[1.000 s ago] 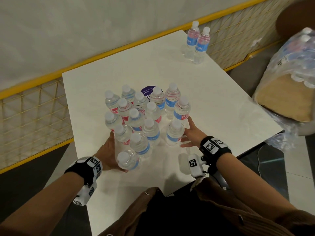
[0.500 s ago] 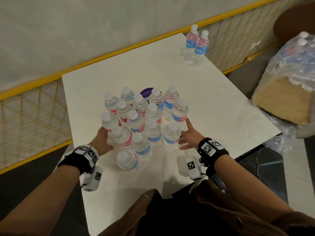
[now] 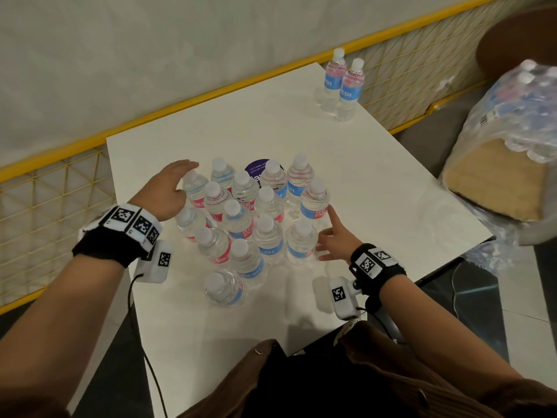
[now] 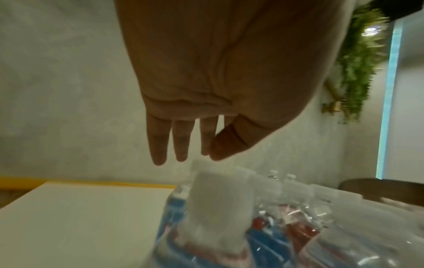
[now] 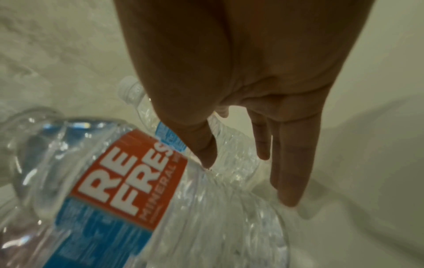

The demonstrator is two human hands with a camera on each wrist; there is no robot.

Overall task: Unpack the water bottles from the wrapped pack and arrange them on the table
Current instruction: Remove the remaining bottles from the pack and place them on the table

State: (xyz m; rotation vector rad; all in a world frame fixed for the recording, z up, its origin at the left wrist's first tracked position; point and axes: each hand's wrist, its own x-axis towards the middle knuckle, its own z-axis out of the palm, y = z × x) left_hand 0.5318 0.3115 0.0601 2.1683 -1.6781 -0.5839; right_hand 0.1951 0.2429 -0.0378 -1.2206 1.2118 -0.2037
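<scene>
Several clear water bottles (image 3: 241, 215) with white caps and red-and-blue labels stand bunched on the white table (image 3: 376, 182). My left hand (image 3: 168, 188) hovers at the cluster's far left with straight fingers (image 4: 158, 145) over a cap, holding nothing. My right hand (image 3: 334, 236) rests flat by the cluster's right side, thumb touching a labelled bottle (image 5: 128, 179). One bottle (image 3: 224, 288) stands apart at the front. Two more bottles (image 3: 342, 84) stand at the far right corner. A wrapped pack (image 3: 512, 122) of bottles sits off the table to the right.
A yellow wire-mesh railing (image 3: 45, 188) runs along the table's left and back sides below a pale wall. A round purple sticker (image 3: 259, 171) shows among the bottles. Dark floor lies beyond the right edge. A brown chair back (image 3: 518, 40) stands behind the pack.
My left hand left the cluster's front left and rose forward over the far-left bottles. My right hand stayed by the right side. The bottles stand a little closer together.
</scene>
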